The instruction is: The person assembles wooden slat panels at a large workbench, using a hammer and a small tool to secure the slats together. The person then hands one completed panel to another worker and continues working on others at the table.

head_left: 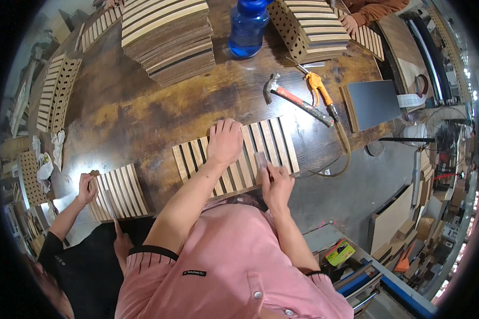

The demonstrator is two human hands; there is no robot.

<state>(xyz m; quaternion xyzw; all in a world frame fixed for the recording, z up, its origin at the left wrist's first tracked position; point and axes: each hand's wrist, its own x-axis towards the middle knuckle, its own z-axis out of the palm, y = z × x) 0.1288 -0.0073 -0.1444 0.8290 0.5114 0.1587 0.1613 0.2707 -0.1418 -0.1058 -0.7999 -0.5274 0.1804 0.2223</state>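
Note:
A slatted wood panel with pale slats and dark grooves lies on the brown table in front of me. My left hand is closed over its far edge near the middle, fingers bent against the wood. My right hand is by the near right edge, closed around a small flat greyish-brown strip. The strip lies along a slat; its exact kind cannot be made out.
Beyond the panel lie a claw hammer and an orange air blow gun with a hose. A blue bottle stands by tall panel stacks. At left, a co-worker's hand holds another slatted panel. A dark board lies right.

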